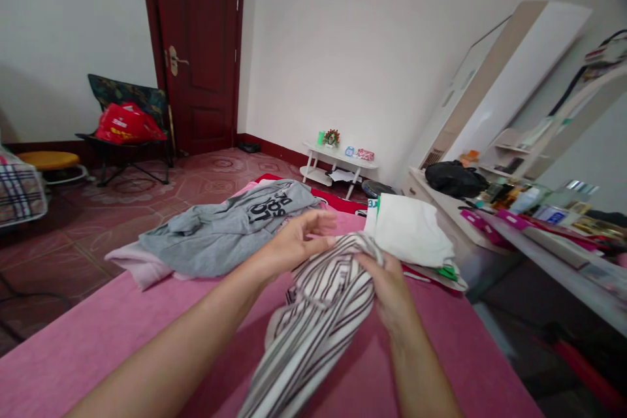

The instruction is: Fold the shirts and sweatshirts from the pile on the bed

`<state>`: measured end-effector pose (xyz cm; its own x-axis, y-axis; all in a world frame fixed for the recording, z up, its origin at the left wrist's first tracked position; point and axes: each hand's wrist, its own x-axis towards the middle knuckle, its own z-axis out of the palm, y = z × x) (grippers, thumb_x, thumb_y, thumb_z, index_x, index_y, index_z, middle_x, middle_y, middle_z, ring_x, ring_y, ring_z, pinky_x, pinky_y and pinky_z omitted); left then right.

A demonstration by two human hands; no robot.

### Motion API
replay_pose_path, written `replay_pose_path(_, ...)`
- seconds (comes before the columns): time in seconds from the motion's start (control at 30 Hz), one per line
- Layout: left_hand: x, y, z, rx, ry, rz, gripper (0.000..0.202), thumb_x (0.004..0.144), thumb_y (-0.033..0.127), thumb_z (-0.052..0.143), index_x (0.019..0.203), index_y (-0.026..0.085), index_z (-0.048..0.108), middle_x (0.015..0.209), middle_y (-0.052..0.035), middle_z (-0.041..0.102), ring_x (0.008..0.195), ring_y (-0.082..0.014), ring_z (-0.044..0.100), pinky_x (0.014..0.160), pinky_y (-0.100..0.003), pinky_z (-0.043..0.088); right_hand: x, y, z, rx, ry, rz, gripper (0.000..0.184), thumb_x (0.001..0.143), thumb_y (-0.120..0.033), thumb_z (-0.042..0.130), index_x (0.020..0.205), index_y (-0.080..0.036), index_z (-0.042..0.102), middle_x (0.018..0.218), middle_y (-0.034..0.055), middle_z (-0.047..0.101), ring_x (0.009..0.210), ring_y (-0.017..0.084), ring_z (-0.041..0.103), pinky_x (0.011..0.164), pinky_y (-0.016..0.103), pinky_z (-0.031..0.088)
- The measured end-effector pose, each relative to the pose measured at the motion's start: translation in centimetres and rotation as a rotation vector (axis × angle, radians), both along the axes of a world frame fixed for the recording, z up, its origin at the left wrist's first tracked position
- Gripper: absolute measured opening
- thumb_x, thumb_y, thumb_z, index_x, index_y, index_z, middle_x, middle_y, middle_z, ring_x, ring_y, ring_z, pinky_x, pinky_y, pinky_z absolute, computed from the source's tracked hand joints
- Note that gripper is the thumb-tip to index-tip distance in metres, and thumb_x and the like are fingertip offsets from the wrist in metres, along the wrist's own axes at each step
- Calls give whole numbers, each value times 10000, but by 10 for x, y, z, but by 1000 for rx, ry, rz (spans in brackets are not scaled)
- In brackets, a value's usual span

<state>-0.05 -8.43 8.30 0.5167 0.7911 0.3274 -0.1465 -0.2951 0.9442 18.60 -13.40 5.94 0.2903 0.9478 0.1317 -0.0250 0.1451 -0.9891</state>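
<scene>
A striped white-and-brown garment (pixel 313 313) hangs bunched over the pink bed (pixel 98 333) between my hands. My right hand (pixel 389 290) is closed on its upper end. My left hand (pixel 301 238) touches the same end from the left, fingers curled and pinching the cloth. Just beyond the hands lie a grey garment with black lettering (pixel 230 228) on the left and a folded white garment (pixel 411 228) on the right.
A pale pink cloth (pixel 142 268) sticks out under the grey garment. A cluttered dresser (pixel 539 222) with a black bag (pixel 453 179) stands right of the bed. A dark red door (pixel 200 46), a chair with a red bag (pixel 125 124) and a small white table (pixel 337 160) stand across the tiled floor.
</scene>
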Motion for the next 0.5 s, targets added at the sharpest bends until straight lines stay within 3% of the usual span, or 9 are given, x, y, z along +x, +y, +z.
replay_pose_path(0.07, -2, 4, -5, 131, 83, 108, 682, 739, 410, 713, 1337, 208, 456, 1404, -134, 456, 1275, -270, 433, 1045, -409, 344, 23, 3, 7, 119, 259, -360, 328, 616, -223, 747, 929, -151, 681, 871, 24, 724, 858, 215, 680, 857, 364, 537)
replay_pose_path(0.1, -2, 4, -8, 166, 156, 108, 788, 713, 441, 730, 1391, 215, 397, 1466, -139, 373, 1326, -288, 368, 1082, -434, 298, 34, 3, 13, 177, 368, -471, 335, 611, -211, 739, 935, -157, 673, 882, 15, 722, 861, 201, 682, 849, 348, 545)
replay_pose_path(0.17, 3, 1, -16, 148, 289, -5, 972, 659, 501, 754, 1460, 207, 287, 1508, -165, 289, 1340, -321, 340, 1092, -472, 281, 53, 0, 26, 281, 490, -584, 295, 635, -193, 709, 923, -155, 658, 894, 10, 714, 864, 177, 682, 834, 323, 559)
replay_pose_path(0.27, 18, -10, -29, 18, 374, -314, 1048, 653, 552, 740, 1488, 212, 209, 1433, -189, 405, 1211, -314, 496, 992, -452, 409, 67, -10, 42, 439, 485, -629, 224, 677, -146, 660, 899, -158, 630, 919, 5, 701, 892, 153, 674, 835, 298, 562)
replay_pose_path(0.33, 30, -18, -39, -46, 428, -561, 998, 636, 562, 748, 1457, 210, 302, 1311, -161, 538, 1057, -277, 601, 878, -381, 488, 70, -16, 47, 539, 437, -649, 202, 690, -137, 646, 886, -170, 611, 945, -2, 691, 915, 152, 668, 829, 300, 567)
replay_pose_path(0.4, 42, -30, -50, -50, 488, -793, 901, 565, 552, 793, 1332, 186, 492, 1136, -103, 643, 915, -248, 644, 761, -321, 522, 70, -21, 48, 622, 402, -675, 176, 707, -155, 636, 878, -179, 599, 977, -1, 682, 942, 165, 661, 816, 322, 577)
replay_pose_path(0.5, 58, -53, -69, 123, 520, -990, 551, 517, 504, 818, 932, 166, 684, 791, -13, 661, 721, -209, 627, 625, -270, 506, 66, -25, 49, 717, 375, -734, 170, 731, -182, 617, 900, -177, 601, 1017, 8, 672, 997, 178, 643, 831, 341, 575)
